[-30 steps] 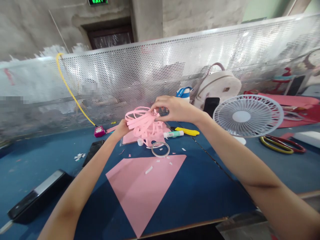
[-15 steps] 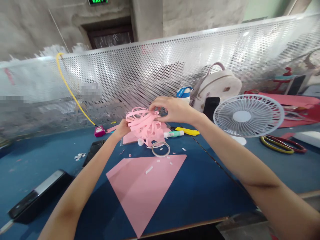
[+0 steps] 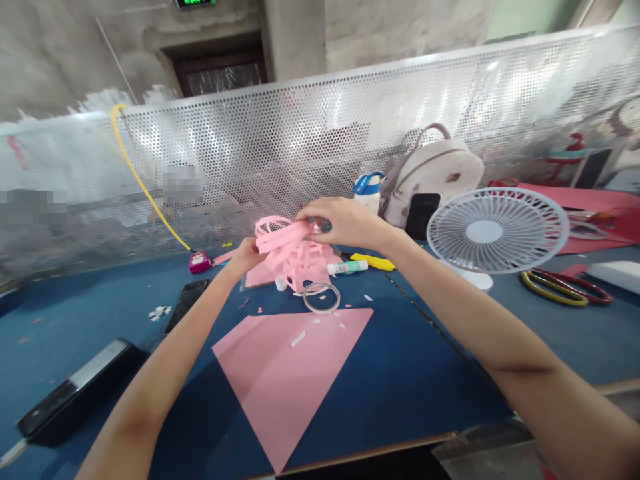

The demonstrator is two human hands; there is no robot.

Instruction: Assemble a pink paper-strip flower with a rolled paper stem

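A bundle of looped pink paper strips (image 3: 286, 239) is held up above the far middle of the blue table. My left hand (image 3: 246, 256) grips its left side, the fingertips partly hidden behind the paper. From the right, my right hand (image 3: 340, 219) pinches the strips between thumb and fingers. More pink cut paper (image 3: 313, 273) lies under the bundle. Close by are a green-and-white glue stick (image 3: 347, 267), a small white cap (image 3: 281, 283) and a ring-shaped tape roll (image 3: 321, 311). Nearer to me a large pink paper sheet (image 3: 290, 380) lies flat with white scraps on it.
A yellow cutter (image 3: 373, 261) lies behind the glue stick. On the right stand a white fan (image 3: 484, 231), a dark phone (image 3: 423, 215), a backpack (image 3: 443, 170) and a bottle (image 3: 367, 193). A black case (image 3: 83, 393) and a magenta tape measure (image 3: 199, 262) are left.
The pink strips have been drawn flatter and more together between my hands. My right hand has shifted slightly; my left hand is almost where it was.
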